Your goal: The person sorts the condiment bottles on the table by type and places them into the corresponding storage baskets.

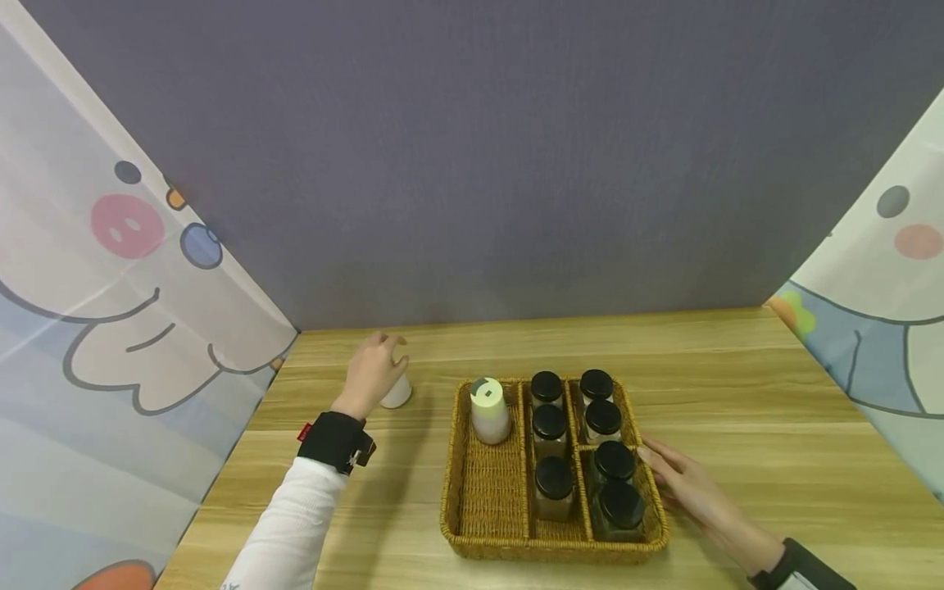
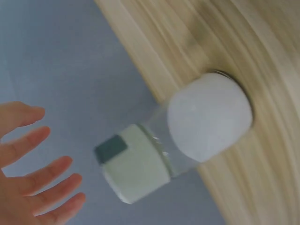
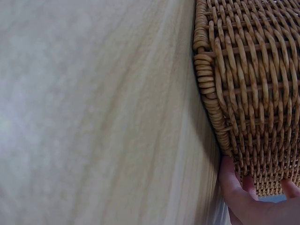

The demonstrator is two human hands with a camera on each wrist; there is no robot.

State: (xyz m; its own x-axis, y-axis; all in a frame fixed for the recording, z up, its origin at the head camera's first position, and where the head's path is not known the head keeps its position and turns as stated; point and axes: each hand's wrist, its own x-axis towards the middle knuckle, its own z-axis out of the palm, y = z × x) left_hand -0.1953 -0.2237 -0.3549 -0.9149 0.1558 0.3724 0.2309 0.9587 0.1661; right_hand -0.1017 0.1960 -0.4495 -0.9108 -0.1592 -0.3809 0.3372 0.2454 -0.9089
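Observation:
My left hand [image 1: 372, 373] is over the back left of the table, beside a seasoning bottle [image 1: 398, 393] whose upper part it hides in the head view. In the left wrist view, this clear bottle [image 2: 206, 119] has a pale green cap and white contents. The left fingers [image 2: 54, 171] are spread and apart from it. My right hand [image 1: 689, 487] touches the right side of a woven basket [image 1: 490, 545], its fingers [image 3: 234, 187] against the outer wall. A similar pale-green-capped bottle [image 1: 490, 414] stands in the basket's left compartment.
Several black-lidded jars [image 1: 553, 479] fill the basket's middle and right compartments. The wooden table [image 1: 708, 360] ends at a grey panel [image 1: 479, 164] behind. Cartoon-print sheets [image 1: 111, 344] hang at both sides.

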